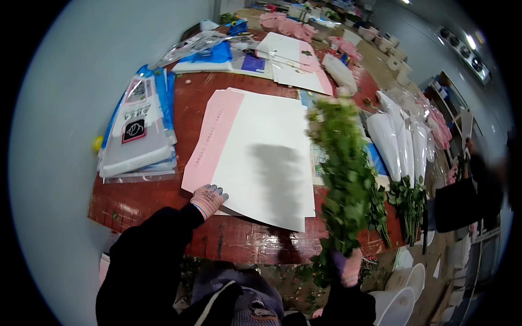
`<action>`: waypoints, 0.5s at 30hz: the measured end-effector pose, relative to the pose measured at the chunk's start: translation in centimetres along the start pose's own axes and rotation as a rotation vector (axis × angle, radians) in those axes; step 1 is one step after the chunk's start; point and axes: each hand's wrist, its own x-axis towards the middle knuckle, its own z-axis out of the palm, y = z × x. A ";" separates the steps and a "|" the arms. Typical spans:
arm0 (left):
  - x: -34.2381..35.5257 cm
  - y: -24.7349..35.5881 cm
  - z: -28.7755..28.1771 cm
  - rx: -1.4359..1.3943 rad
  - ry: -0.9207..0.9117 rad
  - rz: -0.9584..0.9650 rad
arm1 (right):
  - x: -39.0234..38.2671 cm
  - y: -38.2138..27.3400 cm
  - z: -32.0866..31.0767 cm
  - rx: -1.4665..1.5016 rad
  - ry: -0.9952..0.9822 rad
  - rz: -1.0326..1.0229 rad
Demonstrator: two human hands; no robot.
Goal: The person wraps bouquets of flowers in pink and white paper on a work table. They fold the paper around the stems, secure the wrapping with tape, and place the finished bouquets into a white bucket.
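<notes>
My right hand [352, 268], in a striped glove, is closed around the lower stems of a leafy flower bunch [342, 179]. The bunch stands nearly upright past the table's near edge, its pale blossoms at the far end blurred. Left of it lies a stack of white wrapping paper [261, 146] with a pink printed band along one side. At the stack's near left corner, my left hand [210, 200] grips the edge of the top sheet; its thumb is hidden. A shadow of the bunch falls across the white paper.
Clear plastic sleeves [141, 136] lie at the table's left. More pink-and-white sheets [296, 60] are at the back. Flower bunches in white wrap [399, 146] lie on the right. White buckets [394, 307] stand below the right edge. Another person [473, 185] is at far right.
</notes>
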 end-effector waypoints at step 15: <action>-3.7 7.2 1.7 -0.087 0.183 -0.178 | 17.5 -1.6 16.2 -0.880 -0.473 -0.179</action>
